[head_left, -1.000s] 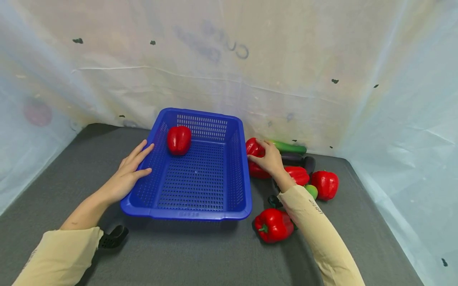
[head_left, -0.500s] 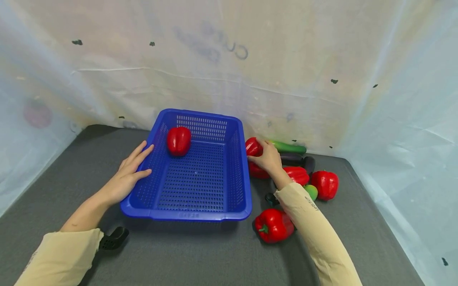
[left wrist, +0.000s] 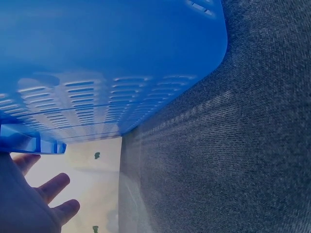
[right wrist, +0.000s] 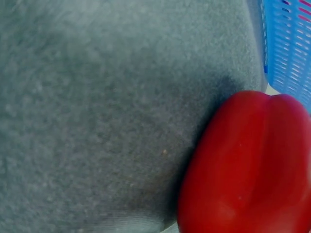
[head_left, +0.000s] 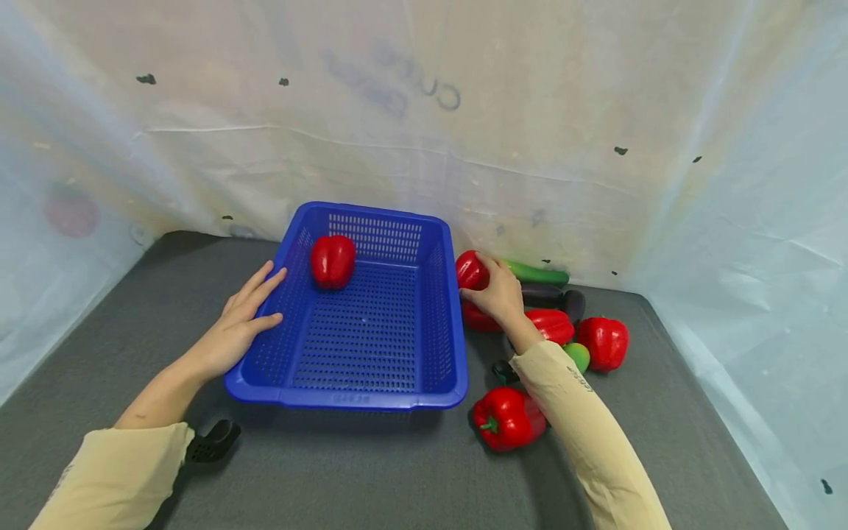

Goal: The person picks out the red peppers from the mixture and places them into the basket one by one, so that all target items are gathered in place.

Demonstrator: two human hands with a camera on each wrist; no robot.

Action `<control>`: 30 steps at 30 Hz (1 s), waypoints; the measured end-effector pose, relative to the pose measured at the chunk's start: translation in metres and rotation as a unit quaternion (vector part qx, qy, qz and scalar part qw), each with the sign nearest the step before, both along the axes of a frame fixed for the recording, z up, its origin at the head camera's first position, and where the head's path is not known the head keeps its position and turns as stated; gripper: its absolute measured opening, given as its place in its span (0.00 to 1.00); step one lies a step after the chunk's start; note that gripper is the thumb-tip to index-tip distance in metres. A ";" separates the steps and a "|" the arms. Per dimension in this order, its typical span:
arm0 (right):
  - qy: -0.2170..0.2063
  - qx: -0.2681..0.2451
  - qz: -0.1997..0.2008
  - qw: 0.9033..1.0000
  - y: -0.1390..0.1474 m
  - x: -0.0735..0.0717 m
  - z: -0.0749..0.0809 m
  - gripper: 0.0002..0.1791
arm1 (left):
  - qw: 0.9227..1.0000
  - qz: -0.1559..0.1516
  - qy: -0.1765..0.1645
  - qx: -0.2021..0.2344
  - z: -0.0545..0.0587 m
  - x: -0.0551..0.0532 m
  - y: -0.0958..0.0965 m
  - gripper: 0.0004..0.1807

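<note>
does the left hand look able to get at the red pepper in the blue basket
Likely yes: the left hand rests at the left rim of the blue basket, the red pepper lies inside toward that same side, and nothing shows above it through the open top.

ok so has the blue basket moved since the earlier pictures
No. In the head view, the blue basket sits in the same place against the back edge of the grey surface, with no visible shift.

Red pepper [head_left: 470,271] partly behind the right hand [head_left: 501,294], left hand [left wrist: 24,201] partly beyond the left-wrist view's edge
</note>
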State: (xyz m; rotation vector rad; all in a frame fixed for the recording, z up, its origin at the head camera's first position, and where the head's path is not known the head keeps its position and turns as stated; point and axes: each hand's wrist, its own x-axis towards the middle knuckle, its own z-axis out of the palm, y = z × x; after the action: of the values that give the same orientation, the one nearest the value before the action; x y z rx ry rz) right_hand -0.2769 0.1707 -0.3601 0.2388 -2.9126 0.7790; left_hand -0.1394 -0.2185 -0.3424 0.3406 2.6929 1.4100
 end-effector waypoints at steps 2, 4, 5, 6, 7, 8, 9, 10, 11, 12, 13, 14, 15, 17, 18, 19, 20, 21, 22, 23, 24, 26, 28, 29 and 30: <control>0.020 -0.011 0.003 1.000 0.000 0.000 -0.001 0.42 | 1.000 0.000 0.001 0.000 0.000 0.000 0.000 0.35; 0.042 -0.021 0.008 0.999 0.001 0.000 -0.001 0.43 | 1.000 0.000 0.002 0.000 0.000 0.000 -0.001 0.35; 0.050 -0.024 0.009 0.998 0.001 0.000 -0.002 0.43 | 1.000 0.000 0.003 0.000 0.000 -0.001 -0.001 0.35; 0.058 -0.028 0.010 0.998 0.001 0.000 -0.002 0.43 | 1.000 0.000 0.003 0.000 0.000 -0.001 -0.001 0.35; 0.064 -0.032 0.010 0.997 0.002 0.000 -0.002 0.43 | 1.000 0.000 0.002 0.000 -0.001 -0.001 -0.001 0.35; 0.069 -0.035 0.011 0.997 0.002 0.000 -0.002 0.43 | 1.000 0.000 0.001 0.000 -0.001 -0.001 -0.001 0.35; 0.074 -0.037 0.012 0.997 0.002 0.000 -0.002 0.43 | 1.000 0.000 0.000 -0.001 -0.001 -0.001 -0.001 0.35; 0.077 -0.039 0.011 0.996 0.002 0.000 -0.002 0.43 | 1.000 0.001 -0.001 -0.001 -0.001 -0.001 -0.001 0.35; 0.078 -0.042 0.010 0.996 0.003 0.000 -0.002 0.43 | 1.000 0.001 -0.002 -0.001 -0.001 -0.001 -0.001 0.35; 0.079 -0.043 0.009 0.996 0.003 0.000 -0.002 0.43 | 1.000 0.001 -0.003 -0.001 0.000 -0.001 0.000 0.35; 0.080 -0.045 0.009 0.996 0.003 0.000 -0.002 0.43 | 1.000 0.001 -0.004 0.000 0.000 -0.001 0.000 0.35; 0.081 -0.045 0.008 0.996 0.003 -0.001 -0.001 0.43 | 1.000 0.002 -0.004 0.000 0.000 -0.001 0.000 0.35; 0.081 -0.045 0.008 0.996 0.003 -0.001 -0.001 0.43 | 1.000 0.003 -0.005 0.000 0.000 -0.001 0.000 0.35; 0.082 -0.045 0.009 0.996 0.003 -0.001 0.000 0.43 | 1.000 0.002 -0.004 0.001 0.000 -0.001 0.000 0.35; 0.083 -0.044 0.009 0.996 0.004 -0.001 0.001 0.43 | 1.000 0.002 -0.004 0.001 0.000 -0.001 0.000 0.35; 0.084 -0.044 0.010 0.995 0.004 -0.001 0.002 0.43 | 1.000 0.002 -0.004 0.001 0.000 -0.001 0.000 0.35; 0.086 -0.043 0.010 0.995 0.004 -0.001 0.003 0.43 | 1.000 0.002 -0.004 0.002 0.000 0.000 0.000 0.35; 0.088 -0.043 0.011 0.995 0.004 -0.001 0.005 0.43 | 1.000 0.001 -0.004 0.003 0.000 0.000 0.000 0.35; 0.090 -0.044 0.011 0.995 0.004 -0.001 0.007 0.42 | 1.000 0.001 -0.004 0.003 0.000 0.000 0.000 0.35; 0.093 -0.045 0.012 0.995 0.004 -0.001 0.008 0.42 | 1.000 0.001 -0.004 0.004 0.000 0.000 0.000 0.35; 0.095 -0.046 0.012 0.994 0.005 -0.001 0.010 0.42 | 1.000 0.001 -0.004 0.004 0.000 0.000 0.000 0.35; 0.100 -0.045 0.013 0.994 0.005 -0.001 0.013 0.42 | 1.000 0.001 -0.004 0.003 0.000 -0.001 -0.001 0.35; 0.103 -0.045 0.014 0.994 0.006 -0.002 0.016 0.42 | 1.000 0.002 -0.004 0.002 -0.001 -0.001 -0.001 0.35; 0.105 -0.044 0.014 0.993 0.007 -0.002 0.017 0.42 | 1.000 0.002 -0.004 0.001 -0.001 -0.001 -0.001 0.35; 0.107 -0.043 0.014 0.993 0.007 -0.002 0.019 0.42 | 1.000 0.001 -0.004 0.001 -0.001 -0.001 0.000 0.35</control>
State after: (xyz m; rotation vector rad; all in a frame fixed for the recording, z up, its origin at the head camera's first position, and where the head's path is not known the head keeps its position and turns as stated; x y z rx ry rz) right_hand -0.2791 0.1781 -0.3416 0.3337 -2.6744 0.8271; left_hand -0.1408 -0.2190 -0.3431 0.3309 2.6869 1.4109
